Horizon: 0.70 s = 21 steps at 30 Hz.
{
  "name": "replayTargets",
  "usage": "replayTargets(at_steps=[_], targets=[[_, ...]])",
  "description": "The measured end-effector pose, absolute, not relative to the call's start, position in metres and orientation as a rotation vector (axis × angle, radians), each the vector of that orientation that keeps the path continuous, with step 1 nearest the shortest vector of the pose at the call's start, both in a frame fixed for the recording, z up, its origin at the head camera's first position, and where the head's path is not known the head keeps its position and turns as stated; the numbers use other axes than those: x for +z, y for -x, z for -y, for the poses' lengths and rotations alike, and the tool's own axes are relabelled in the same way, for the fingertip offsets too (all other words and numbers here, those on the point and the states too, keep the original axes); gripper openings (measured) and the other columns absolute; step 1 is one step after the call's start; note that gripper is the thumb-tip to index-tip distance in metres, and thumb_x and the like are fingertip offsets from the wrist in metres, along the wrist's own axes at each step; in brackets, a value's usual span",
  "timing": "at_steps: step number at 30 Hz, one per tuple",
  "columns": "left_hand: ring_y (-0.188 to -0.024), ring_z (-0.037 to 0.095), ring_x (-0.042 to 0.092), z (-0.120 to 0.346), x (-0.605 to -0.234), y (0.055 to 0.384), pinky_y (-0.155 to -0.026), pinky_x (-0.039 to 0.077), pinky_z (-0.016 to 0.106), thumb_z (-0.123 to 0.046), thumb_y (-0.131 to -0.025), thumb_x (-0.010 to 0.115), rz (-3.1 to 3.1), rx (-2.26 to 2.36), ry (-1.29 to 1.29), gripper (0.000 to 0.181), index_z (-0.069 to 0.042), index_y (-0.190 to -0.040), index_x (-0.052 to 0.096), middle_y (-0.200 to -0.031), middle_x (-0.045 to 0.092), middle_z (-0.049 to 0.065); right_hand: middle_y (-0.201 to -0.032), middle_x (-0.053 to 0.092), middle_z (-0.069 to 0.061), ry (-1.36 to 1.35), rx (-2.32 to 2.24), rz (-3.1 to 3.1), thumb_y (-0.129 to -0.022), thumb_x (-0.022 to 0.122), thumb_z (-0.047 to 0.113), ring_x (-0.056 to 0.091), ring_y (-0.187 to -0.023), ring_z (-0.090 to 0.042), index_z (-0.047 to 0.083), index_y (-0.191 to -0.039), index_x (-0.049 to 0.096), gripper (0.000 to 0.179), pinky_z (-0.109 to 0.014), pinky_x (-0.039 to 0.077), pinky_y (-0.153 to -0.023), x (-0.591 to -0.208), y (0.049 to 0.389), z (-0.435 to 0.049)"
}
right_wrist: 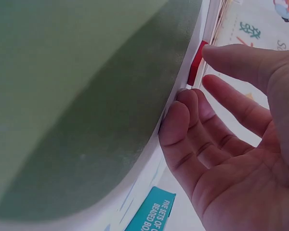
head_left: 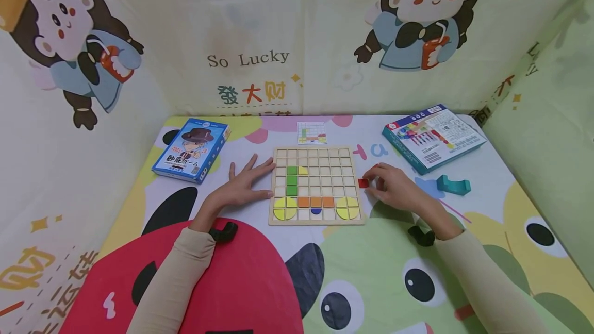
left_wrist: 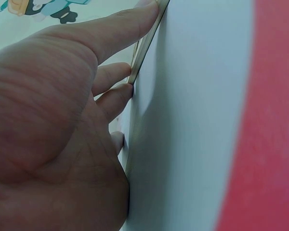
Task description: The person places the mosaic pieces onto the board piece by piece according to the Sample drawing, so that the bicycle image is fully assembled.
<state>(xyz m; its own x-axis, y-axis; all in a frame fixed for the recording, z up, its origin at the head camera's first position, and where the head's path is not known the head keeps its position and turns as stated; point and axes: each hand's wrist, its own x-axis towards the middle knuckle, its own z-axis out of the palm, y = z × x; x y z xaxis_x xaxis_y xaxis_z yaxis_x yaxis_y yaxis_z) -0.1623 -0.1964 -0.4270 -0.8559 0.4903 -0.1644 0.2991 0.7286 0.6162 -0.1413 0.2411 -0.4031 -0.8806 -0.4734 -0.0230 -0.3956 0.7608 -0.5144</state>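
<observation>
A square wooden grid board [head_left: 270, 215] lies on the table with green, orange and yellow pieces and one blue half-round in its cells. My left hand [head_left: 241, 185] rests at the board's left side with fingers spread, the thumb and some fingertips touching its edge. At the right edge, a small red tile [head_left: 363, 183] sits between the thumb and index finger of my right hand [head_left: 394, 185]. In the right wrist view, the thumb tip meets the red tile [right_wrist: 197, 63]; the other fingers curl near the tabletop. Another bit of red shows behind the right fingers, mostly hidden.
Above the board lies a pattern card [head_left: 312, 133]. A blue game box [head_left: 191, 149] stands back left. At the back right is a teal-edged box [head_left: 433, 137], with a teal curved block [head_left: 454, 185] in front of it. Printed cloth walls surround the table.
</observation>
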Motion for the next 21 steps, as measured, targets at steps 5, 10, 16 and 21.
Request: replayTargets(at_steps=[5, 10, 16, 21], targets=[[-0.169, 0.036, -0.009, 0.1965, -0.4250, 0.1610, -0.120, -0.025, 0.076, -0.041, -0.094, 0.076, -2.609, 0.870, -0.612, 0.087, -0.026, -0.168, 0.032, -0.179, 0.022, 0.000, -0.114, 0.068, -0.011, 0.705, -0.741, -2.803, -0.095, 0.077, 0.009, 0.057, -0.090, -0.017, 0.005, -0.126, 0.073, 0.031, -0.022, 0.051, -0.073, -0.4034, 0.1449, -0.2394], [-0.169, 0.035, -0.009, 0.1955, -0.4251, 0.1609, -0.120, -0.026, 0.076, -0.041, -0.094, 0.076, -2.607, 0.877, -0.614, 0.087, -0.026, -0.168, 0.032, -0.179, 0.022, 0.000, -0.112, 0.067, -0.010, 0.699, -0.703, -2.807, -0.095, 0.077, 0.010, 0.057, -0.091, -0.018, 0.005, -0.126, 0.073, 0.032, -0.023, 0.052, -0.074, -0.4032, 0.1469, -0.2392], [-0.169, 0.035, -0.010, 0.1956, -0.4259, 0.1617, -0.120, -0.026, 0.076, -0.042, -0.095, 0.076, -2.609, 0.873, -0.618, 0.086, -0.027, -0.168, 0.032, -0.180, 0.021, -0.001, -0.112, 0.067, -0.010, 0.711, -0.692, -2.804, -0.094, 0.078, 0.010, 0.057, -0.090, -0.017, 0.004, -0.125, 0.074, 0.032, -0.023, 0.052, -0.073, -0.4030, 0.1481, -0.2391], [-0.169, 0.036, -0.009, 0.1960, -0.4260, 0.1611, -0.119, -0.025, 0.076, -0.043, -0.095, 0.075, -2.607, 0.876, -0.615, 0.086, -0.026, -0.168, 0.032, -0.179, 0.021, 0.001, -0.111, 0.067, -0.010, 0.719, -0.690, -2.805, -0.094, 0.078, 0.011, 0.057, -0.088, -0.017, 0.004, -0.124, 0.075, 0.031, -0.022, 0.051, -0.072, -0.4041, 0.1487, -0.2395]])
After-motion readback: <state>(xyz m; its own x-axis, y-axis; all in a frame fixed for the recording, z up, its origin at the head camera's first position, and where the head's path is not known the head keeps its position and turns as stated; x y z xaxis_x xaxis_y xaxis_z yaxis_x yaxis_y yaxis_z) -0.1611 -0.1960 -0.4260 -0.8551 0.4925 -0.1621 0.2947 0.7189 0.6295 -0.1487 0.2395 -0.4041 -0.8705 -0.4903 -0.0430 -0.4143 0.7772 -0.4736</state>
